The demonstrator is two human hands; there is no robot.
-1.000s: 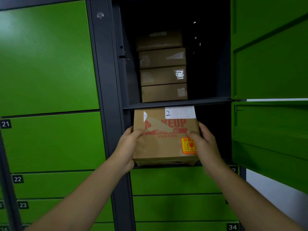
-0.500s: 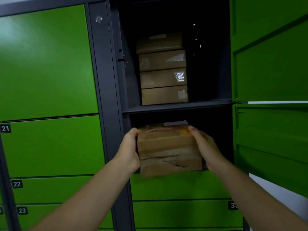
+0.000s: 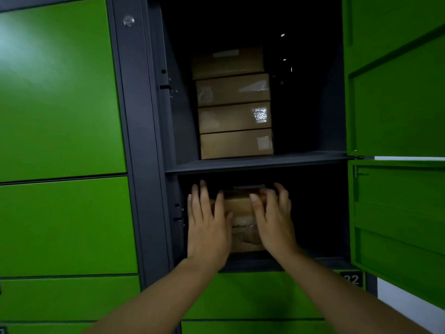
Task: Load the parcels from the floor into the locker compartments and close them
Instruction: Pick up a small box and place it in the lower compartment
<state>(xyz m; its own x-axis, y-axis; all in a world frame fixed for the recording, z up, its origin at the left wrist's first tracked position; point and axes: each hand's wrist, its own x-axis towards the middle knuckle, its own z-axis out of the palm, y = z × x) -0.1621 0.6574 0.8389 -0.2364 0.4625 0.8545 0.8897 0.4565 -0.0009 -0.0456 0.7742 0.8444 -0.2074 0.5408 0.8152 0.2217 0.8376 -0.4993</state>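
Note:
A brown cardboard parcel point(image 3: 242, 213) lies flat inside the lower open locker compartment point(image 3: 313, 213). My left hand point(image 3: 207, 222) presses its left front with straight fingers. My right hand point(image 3: 273, 220) presses the right front, its fingers slightly bent over the top edge. Most of the parcel is hidden behind my hands. In the upper open compartment point(image 3: 308, 92) stand several stacked brown parcels point(image 3: 234, 116). The lower compartment's green door point(image 3: 397, 222) hangs open to the right.
The upper compartment's green door point(image 3: 395, 80) also stands open at the right. Shut green locker doors point(image 3: 60, 97) fill the left side and the rows below. A dark grey post point(image 3: 139, 141) separates the columns. A white wall point(image 3: 409, 309) shows at the lower right.
The parcel went from upright at the compartment's mouth to lying flat, then slid deeper inside. My hands moved from gripping its sides to pressing its front face.

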